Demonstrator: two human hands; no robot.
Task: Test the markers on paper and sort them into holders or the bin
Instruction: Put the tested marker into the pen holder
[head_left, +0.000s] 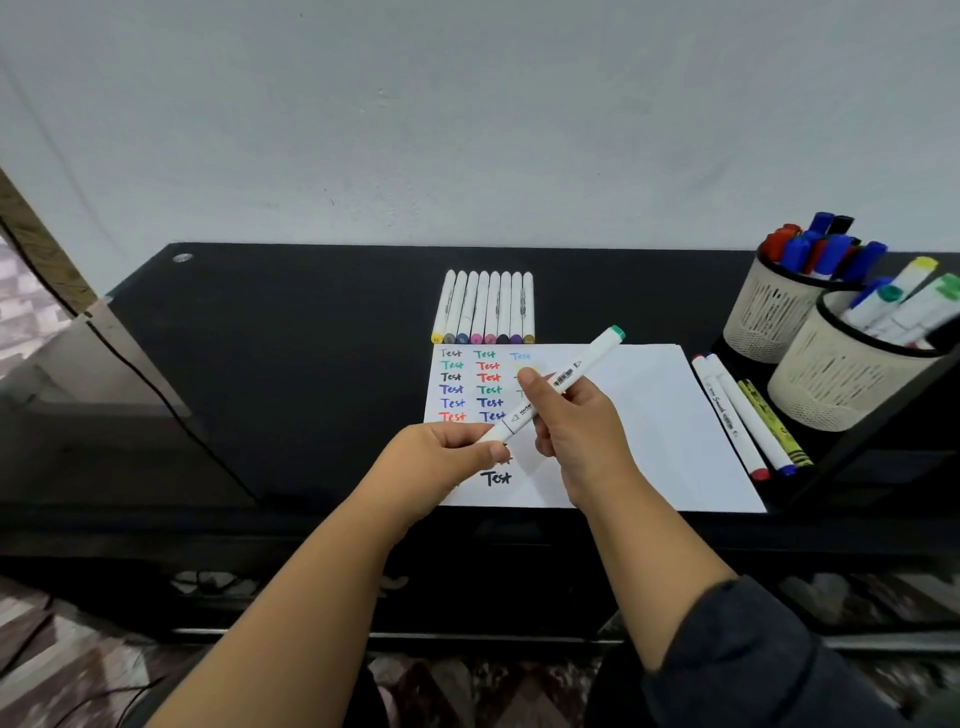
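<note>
On black desk (311, 364), paper (649, 415) (white wall (467, 130) behind)

Your white sheet of paper (649, 415) lies flat on the black tabletop (285, 364), right in front of you. At twelve o'clock from it, a row of eight white-barrelled markers (485, 307) sits side by side, ends just beside the paper's far edge. At three o'clock, three loose markers (748, 415) lie just beside the paper's right edge. Beyond those, at two o'clock, the nearer beige mesh holder (841, 379) stands in front of the farther beige mesh holder (769, 312), markers in both. Over the paper, both your left hand (447, 452) and right hand (576, 426) hold a white green-capped marker (561, 384), its capped end toward one o'clock.
</note>
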